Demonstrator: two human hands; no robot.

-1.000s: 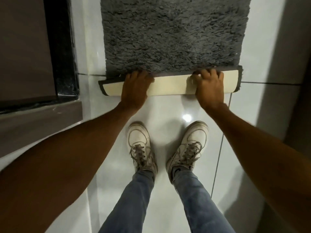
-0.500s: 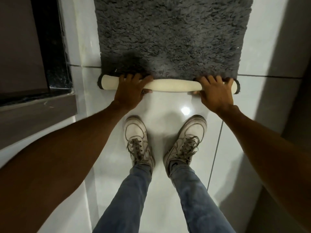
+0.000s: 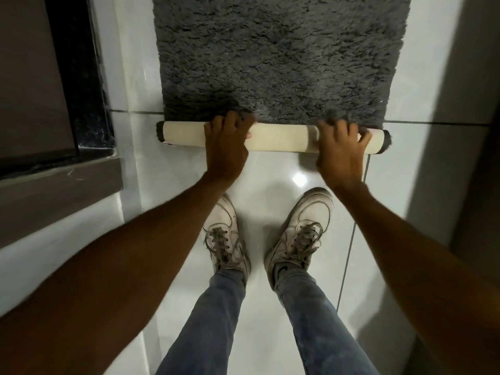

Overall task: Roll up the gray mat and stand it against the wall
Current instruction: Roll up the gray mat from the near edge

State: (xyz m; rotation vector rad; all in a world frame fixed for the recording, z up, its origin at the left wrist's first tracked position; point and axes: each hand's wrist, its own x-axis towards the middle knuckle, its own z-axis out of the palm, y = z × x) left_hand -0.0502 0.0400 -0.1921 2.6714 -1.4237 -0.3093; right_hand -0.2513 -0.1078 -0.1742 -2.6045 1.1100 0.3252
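So the shaggy dark gray pile mat (image 3: pixel 273 58) lies flat on the glossy white tiled floor (image 3: pixel 273 185), running off the frame toward 12 o'clock, and its near end is curled into a tight roll (image 3: pixel 281 136) with the cream rubbery backing facing out. That roll sits across the view from about 9 to 3 o'clock, right along a dark grout line (image 3: pixel 433 123), with fuzzy gray edging poking out at both ends. The person's left hand (image 3: pixel 226 147) is draped over the roll left of centre, palm down and fingers curved over the top into the pile, so it's pressing on the roll more than clamping it. The right hand (image 3: pixel 339 152) sits near the right end, fingers spread fairly wide over the cream backing; it's a bit blurred, so how firmly it presses is hard to tell. Both bare forearms come in from the bottom corners. Directly at 6 o'clock from the roll are two scuffed white lace-up sneakers (image 3: pixel 297 231), close to it but not touching, with faded blue jeans (image 3: pixel 216 320) above them. At 9 o'clock there's a black speckled stone threshold (image 3: pixel 81 77) beside a brownish panel, and a pale wall (image 3: pixel 443 104) runs along the 3 o'clock side.
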